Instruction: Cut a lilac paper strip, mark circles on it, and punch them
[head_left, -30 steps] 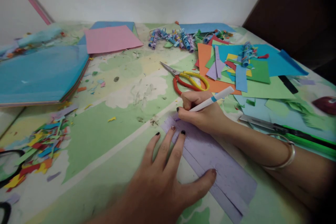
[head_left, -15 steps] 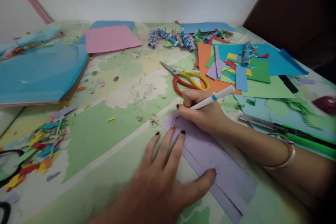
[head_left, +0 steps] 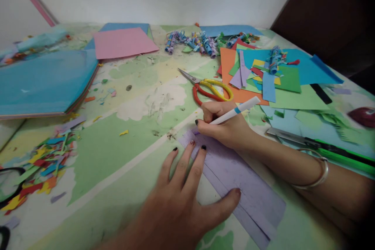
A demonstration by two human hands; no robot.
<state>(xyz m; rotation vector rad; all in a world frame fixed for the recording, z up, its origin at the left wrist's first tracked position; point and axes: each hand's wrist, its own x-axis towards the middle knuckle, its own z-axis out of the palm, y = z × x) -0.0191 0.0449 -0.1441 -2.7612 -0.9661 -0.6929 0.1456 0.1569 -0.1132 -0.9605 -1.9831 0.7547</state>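
Note:
My right hand (head_left: 225, 125) is closed round a white marker (head_left: 237, 110) with a blue band, its tip down at the far end of a purple paper strip (head_left: 249, 179). A small purple mark shows by the tip. Spread flat, my left hand (head_left: 184, 191) presses on the purple paper with its fingertips and thumb. The paper appears layered, with a narrower strip along its left side. Just beyond my right hand lie scissors (head_left: 205, 86) with red and yellow handles, blades pointing away to the left.
Coloured paper sheets (head_left: 288, 101) and a green-and-black utility knife (head_left: 310, 142) lie at right. Curled paper rolls (head_left: 202, 43) sit at the back. A blue stack (head_left: 43, 82), a pink sheet (head_left: 123, 43) and paper scraps (head_left: 41, 164) are at left, beside black-handled scissors (head_left: 20, 172).
My right hand and the marker have shifted very slightly to the left and down. My left hand stays in place on the purple paper.

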